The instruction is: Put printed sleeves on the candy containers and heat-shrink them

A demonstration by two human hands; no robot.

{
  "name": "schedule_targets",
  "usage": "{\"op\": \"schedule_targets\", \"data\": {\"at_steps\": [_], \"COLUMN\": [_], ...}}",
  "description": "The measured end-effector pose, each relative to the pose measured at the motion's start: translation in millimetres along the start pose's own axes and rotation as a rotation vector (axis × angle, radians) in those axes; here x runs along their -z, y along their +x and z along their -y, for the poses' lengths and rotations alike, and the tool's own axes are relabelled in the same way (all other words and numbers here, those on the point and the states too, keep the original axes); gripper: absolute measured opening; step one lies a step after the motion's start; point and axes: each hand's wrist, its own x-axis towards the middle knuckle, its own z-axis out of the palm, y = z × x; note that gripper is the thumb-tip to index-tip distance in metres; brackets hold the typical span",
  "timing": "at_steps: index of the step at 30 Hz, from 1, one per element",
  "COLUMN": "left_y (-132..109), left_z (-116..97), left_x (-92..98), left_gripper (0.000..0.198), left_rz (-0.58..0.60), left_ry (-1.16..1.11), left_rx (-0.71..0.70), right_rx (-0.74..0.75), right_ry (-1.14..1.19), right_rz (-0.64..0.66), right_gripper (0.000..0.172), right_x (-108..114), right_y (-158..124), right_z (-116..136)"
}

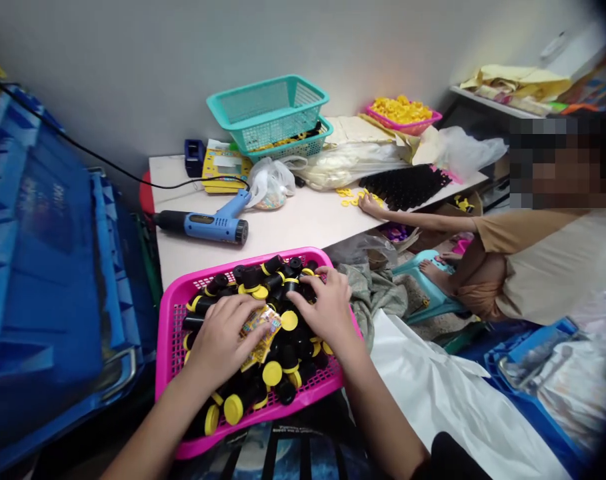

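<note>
A pink basket (167, 340) in front of me is heaped with black cylindrical tubes (285, 390) that have yellow caps or rings. My left hand (225, 337) is closed on a small stack of yellow printed labels (257, 337), held over the tubes between thumb and fingers. To its right, my right hand (327, 303) reaches into the heap with thumb and fingers apart. Its fingertips are at a black tube with a yellow band (291, 283); I cannot tell whether they grip it.
A blue heat gun (203, 225) with a black cord lies on the white table (293, 230). Behind are teal baskets (267, 100), plastic bags (273, 183) and a pink basket of yellow pieces (403, 113). At right, a seated person's hand (371, 205) touches small yellow pieces. Blue crates (37, 267) stand left.
</note>
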Motion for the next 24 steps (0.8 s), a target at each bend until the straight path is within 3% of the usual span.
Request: {"op": "schedule_targets", "data": {"at_steps": [3, 6, 9, 11, 13, 16, 19, 21, 24], "left_y": [-3.4, -9.2, -16.1, -19.9, -22.0, -18.5, -5.2, 6.8, 23.5], "left_z": [2.2, 7.5, 13.8, 17.7, 19.7, 16.4, 6.0, -2.3, -13.2], "left_x": [3.7, 13.2, 24.0, 29.3, 33.7, 41.5, 51.9, 57.9, 60.4], "left_gripper": [0.039, 0.022, 0.021, 0.021, 0.022, 0.022, 0.05, 0.06, 0.039], "left_rz": [-0.044, -0.113, -0.208, -0.251, -0.28, -0.275, -0.227, -0.196, -0.141], "left_ry": [0.024, -0.102, -0.192, -0.216, -0.272, -0.504, -0.789, -0.893, -0.889], "left_rx": [0.096, 0.148, 0.197, 0.236, 0.29, 0.429, 0.55, 0.566, 0.542], "right_rx": [0.037, 0.153, 0.243, 0.279, 0.307, 0.35, 0.408, 0.404, 0.164], "right_ry": [-0.053, -0.023, 0.013, 0.029, 0.046, 0.052, 0.072, 0.178, 0.551], "right_rz": [0.117, 0.218, 0.284, 0.3, 0.299, 0.345, 0.407, 0.351, 0.09], "right_gripper": [0.041, 0.038, 0.046, 0.036, 0.024, 0.03, 0.029, 0.018, 0.019], "right_x": [-16.3, -34.7, -52.8, -60.5, -63.0, -59.2, -53.2, -50.7, -46.6], "right_y": [7.0, 10.0, 15.1, 18.9, 20.7, 17.5, 10.7, 7.6, 8.7], "right_z": [21.6, 40.0, 56.7, 63.6, 64.8, 57.8, 48.6, 43.4, 37.1]}}
